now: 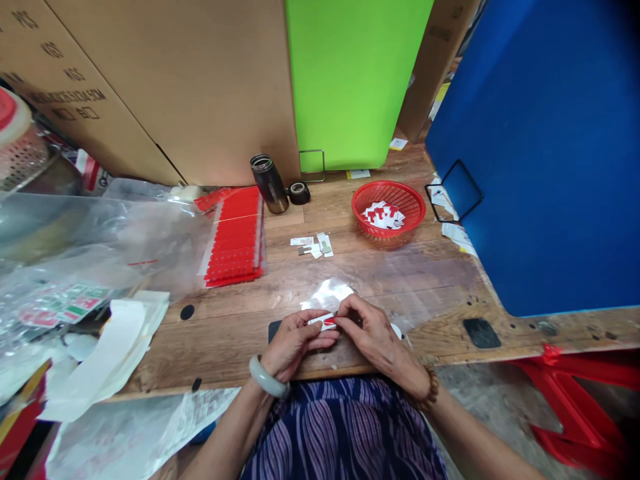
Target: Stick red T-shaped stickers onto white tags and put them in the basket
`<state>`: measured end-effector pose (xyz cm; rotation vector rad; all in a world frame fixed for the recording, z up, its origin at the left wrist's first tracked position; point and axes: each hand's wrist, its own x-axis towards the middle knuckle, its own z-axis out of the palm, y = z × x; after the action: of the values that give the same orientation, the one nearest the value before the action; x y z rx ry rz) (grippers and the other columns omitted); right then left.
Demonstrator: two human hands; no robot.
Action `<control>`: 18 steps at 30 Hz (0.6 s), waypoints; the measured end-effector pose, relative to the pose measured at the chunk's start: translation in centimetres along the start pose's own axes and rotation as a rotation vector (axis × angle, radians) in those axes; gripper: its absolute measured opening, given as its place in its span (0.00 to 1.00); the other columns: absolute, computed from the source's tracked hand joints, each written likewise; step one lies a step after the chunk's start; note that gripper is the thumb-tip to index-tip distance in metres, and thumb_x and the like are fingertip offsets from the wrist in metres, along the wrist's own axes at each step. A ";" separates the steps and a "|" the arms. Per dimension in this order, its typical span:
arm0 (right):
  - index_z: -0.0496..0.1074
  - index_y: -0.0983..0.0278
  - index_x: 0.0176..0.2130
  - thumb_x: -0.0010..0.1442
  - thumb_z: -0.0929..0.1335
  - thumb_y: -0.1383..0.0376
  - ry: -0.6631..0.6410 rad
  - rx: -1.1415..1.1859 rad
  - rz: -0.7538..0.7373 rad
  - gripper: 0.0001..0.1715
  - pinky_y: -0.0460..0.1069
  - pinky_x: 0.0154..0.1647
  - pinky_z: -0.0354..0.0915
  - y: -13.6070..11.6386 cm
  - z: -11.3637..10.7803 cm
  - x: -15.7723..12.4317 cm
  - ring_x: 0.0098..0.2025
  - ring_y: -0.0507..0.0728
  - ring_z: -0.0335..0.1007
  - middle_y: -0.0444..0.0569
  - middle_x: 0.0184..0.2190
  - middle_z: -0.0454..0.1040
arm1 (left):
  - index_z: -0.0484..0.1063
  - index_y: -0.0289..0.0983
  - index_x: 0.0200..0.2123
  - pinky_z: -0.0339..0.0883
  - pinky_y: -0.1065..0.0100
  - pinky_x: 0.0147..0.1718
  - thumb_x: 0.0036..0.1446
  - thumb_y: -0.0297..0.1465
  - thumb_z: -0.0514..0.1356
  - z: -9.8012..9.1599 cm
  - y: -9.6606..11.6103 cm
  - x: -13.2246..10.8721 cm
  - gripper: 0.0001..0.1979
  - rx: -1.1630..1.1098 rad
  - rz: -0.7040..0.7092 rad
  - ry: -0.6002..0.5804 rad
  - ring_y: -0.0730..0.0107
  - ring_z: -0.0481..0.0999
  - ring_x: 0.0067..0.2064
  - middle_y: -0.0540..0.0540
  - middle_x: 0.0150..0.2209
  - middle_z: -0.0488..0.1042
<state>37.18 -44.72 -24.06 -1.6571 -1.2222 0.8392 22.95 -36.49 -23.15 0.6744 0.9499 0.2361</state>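
Near the table's front edge, my left hand (295, 340) holds a small white card (316, 320) with a red piece on it, thumb on top and fingers beneath. My right hand (375, 333) pinches the card's right end, at the red piece. Further back lie several loose white and grey cards (315, 245). A red basket (389, 190) at the back right contains many white cards with red parts. To the left is a stack of red strips (235, 237) with a band around it.
A dark open flask (270, 183) and its lid (299, 193) stand behind the cards. Plastic bags (165, 233) and papers crowd the left. Cardboard (200, 87), a green panel (355, 80) and a blue panel (555, 167) border the table (220, 347).
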 end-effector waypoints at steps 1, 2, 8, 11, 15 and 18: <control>0.64 0.63 0.30 0.56 0.64 0.72 0.000 0.002 0.002 0.05 0.45 0.32 0.56 0.0 0.0 0.0 0.29 0.50 0.60 0.40 0.26 0.64 | 0.68 0.27 0.41 0.74 0.72 0.34 0.54 0.17 0.56 0.0 0.0 0.0 0.10 0.000 -0.001 0.000 0.68 0.80 0.31 0.36 0.32 0.79; 0.64 0.63 0.29 0.56 0.63 0.72 -0.002 0.006 0.002 0.05 0.45 0.31 0.56 -0.1 0.0 0.0 0.29 0.50 0.60 0.40 0.26 0.64 | 0.68 0.27 0.41 0.74 0.72 0.34 0.54 0.17 0.56 0.0 0.0 -0.1 0.10 0.001 -0.003 0.002 0.68 0.80 0.31 0.36 0.32 0.79; 0.64 0.63 0.29 0.56 0.63 0.72 0.014 0.033 -0.004 0.05 0.45 0.31 0.56 0.2 0.3 0.1 0.29 0.50 0.60 0.40 0.26 0.64 | 0.69 0.27 0.41 0.74 0.73 0.34 0.53 0.18 0.56 0.1 0.0 -0.2 0.10 0.004 -0.002 0.003 0.68 0.80 0.31 0.37 0.32 0.79; 0.64 0.63 0.29 0.56 0.63 0.71 0.016 0.036 -0.004 0.05 0.45 0.31 0.56 0.1 0.3 0.0 0.29 0.51 0.60 0.41 0.26 0.64 | 0.69 0.27 0.41 0.74 0.72 0.35 0.53 0.18 0.58 0.0 0.0 -0.2 0.11 0.003 0.002 0.000 0.67 0.80 0.32 0.37 0.32 0.79; 0.64 0.63 0.29 0.56 0.62 0.71 0.013 0.033 -0.010 0.05 0.45 0.31 0.57 0.0 0.2 0.0 0.29 0.51 0.60 0.41 0.26 0.64 | 0.70 0.28 0.40 0.74 0.72 0.34 0.51 0.19 0.60 0.1 0.0 -0.1 0.11 -0.007 -0.001 0.006 0.67 0.80 0.32 0.38 0.31 0.79; 0.64 0.63 0.29 0.56 0.63 0.71 0.020 0.033 -0.016 0.05 0.45 0.31 0.56 0.2 0.3 0.0 0.29 0.51 0.60 0.41 0.25 0.64 | 0.70 0.27 0.40 0.74 0.72 0.34 0.53 0.20 0.59 0.1 0.0 -0.1 0.09 -0.006 0.000 0.009 0.67 0.80 0.31 0.37 0.31 0.79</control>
<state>36.99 -44.64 -24.37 -1.6238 -1.1999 0.8270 22.96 -36.56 -23.03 0.6680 0.9578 0.2419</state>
